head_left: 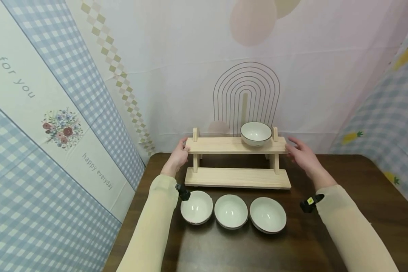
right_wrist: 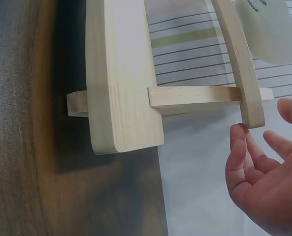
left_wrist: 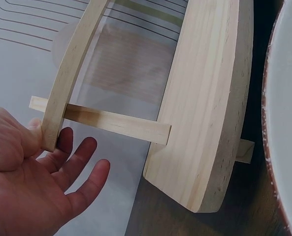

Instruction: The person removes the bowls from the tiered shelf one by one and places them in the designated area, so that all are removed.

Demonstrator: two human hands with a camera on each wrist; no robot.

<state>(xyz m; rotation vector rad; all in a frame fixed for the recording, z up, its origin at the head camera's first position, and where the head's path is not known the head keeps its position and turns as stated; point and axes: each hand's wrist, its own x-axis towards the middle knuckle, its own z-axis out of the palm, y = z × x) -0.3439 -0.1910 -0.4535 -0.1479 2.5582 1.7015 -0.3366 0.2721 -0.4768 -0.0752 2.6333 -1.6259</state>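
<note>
A two-tier wooden shelf (head_left: 238,177) stands on the table, with one white bowl (head_left: 256,133) on the right part of its upper board. At the upper board's left end, my left hand (head_left: 178,155) pinches the wood between thumb and index finger; its other fingers (left_wrist: 89,152) are spread below. My right hand (head_left: 304,156) is at the opposite end. There, in the right wrist view, the fingertips (right_wrist: 238,129) touch the board's end while the thumb stays off it. Three white bowls with dark rims, a left bowl (head_left: 197,207), a middle bowl (head_left: 231,212) and a right bowl (head_left: 268,215), sit before the shelf.
The dark wooden table (head_left: 221,249) extends in front of the bowls and to the right. A printed cloth (head_left: 176,94) hangs just behind the shelf, and a blue checked cloth (head_left: 54,181) runs along the left side.
</note>
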